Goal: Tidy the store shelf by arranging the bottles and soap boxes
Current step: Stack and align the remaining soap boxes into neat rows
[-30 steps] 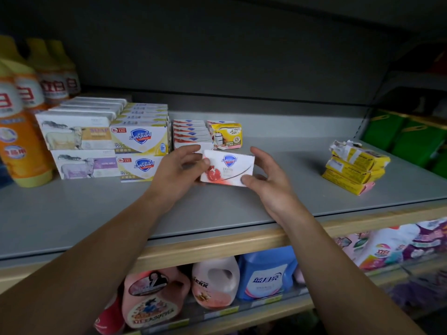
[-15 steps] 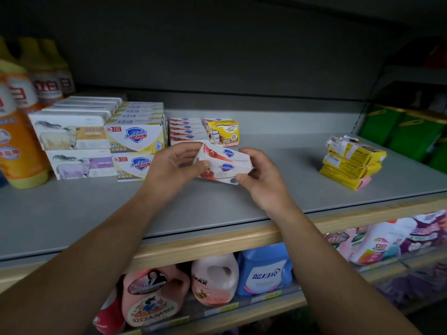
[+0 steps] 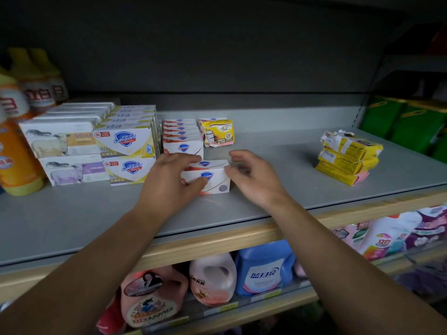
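**Soap box down on the shelf, row not yet squared**

The white soap box sat on the grey shelf, near the front and just in front of the row of matching red-and-white boxes. The left hand rested on its left end, fingers curled over the top edge and thumb pressed against the front face, so it held the box. The right hand hovered at the right end with fingers spread and loosely bent, gripping nothing; whether a fingertip touched the box corner could not be told.

The risk, as I judged it, lay in the push back. The box stood slightly skewed to the row, and a one-sided shove from the left hand could turn it further or knock the front box of that row out of line. The yellow wrapped soap just right of the row stood close enough to be nudged too.

A second before, both hands had held the box up off the shelf, face toward the camera; half a second before, it was being tilted between them. Now it lay on the shelf and the right hand had let go.
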{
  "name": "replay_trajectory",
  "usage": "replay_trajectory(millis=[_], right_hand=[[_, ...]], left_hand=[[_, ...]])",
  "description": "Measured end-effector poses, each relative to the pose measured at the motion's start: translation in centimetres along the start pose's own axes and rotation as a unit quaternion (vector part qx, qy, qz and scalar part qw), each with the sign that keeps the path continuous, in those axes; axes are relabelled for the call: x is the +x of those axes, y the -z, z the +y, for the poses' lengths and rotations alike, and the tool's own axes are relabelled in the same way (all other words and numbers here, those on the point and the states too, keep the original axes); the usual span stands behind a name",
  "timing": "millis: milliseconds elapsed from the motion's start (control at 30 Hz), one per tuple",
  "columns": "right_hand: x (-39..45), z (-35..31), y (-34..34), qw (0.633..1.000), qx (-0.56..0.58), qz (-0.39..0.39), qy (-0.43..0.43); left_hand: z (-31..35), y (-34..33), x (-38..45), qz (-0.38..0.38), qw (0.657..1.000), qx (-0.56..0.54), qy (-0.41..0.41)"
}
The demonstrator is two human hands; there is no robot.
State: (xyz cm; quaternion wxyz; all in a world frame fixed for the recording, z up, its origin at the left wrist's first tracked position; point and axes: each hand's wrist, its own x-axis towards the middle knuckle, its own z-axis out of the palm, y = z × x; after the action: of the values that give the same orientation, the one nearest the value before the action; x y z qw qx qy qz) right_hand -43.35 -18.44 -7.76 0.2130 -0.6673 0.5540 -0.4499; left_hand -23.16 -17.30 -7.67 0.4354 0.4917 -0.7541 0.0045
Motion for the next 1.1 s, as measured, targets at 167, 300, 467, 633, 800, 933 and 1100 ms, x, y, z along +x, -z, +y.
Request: replay_trajectory(millis=[167, 300, 467, 633, 800, 933, 1100], right_hand=[[2.5, 2.3, 3.9, 0.961, -0.275, -0.038, -0.007], [2.3, 4.9, 3.4, 0.916, -0.377, -0.128, -0.036], [2.5, 5.5, 3.3, 0.919, -0.376, -0.113, -0.018], [2.3, 5.5, 3.3, 0.92, -0.373, -0.12, -0.012], [2.3, 5.4, 3.5, 0.921, -0.369, -0.121, -0.012], [2.2, 5.3, 3.6, 0.922, -0.366, -0.123, -0.01], [2.2, 5.3, 3.7, 0.924, -0.361, -0.126, -0.01]], left_hand=[[0.4, -0.4, 0.0, -0.017, 0.996, 0.077, -0.032], [0.7, -0.7, 0.4, -0.037, 0.987, 0.145, -0.056], [1.4, -0.7, 3.2, -0.132, 0.962, 0.227, -0.071], [0.8, -0.7, 6.6, -0.173, 0.92, 0.352, -0.009], [0.0, -2.1, 6.7, -0.129, 0.901, 0.412, 0.04], [-1.0, -3.1, 6.4, -0.115, 0.91, 0.395, 0.05], [-1.7, -3.7, 6.3, -0.113, 0.925, 0.36, 0.053]])
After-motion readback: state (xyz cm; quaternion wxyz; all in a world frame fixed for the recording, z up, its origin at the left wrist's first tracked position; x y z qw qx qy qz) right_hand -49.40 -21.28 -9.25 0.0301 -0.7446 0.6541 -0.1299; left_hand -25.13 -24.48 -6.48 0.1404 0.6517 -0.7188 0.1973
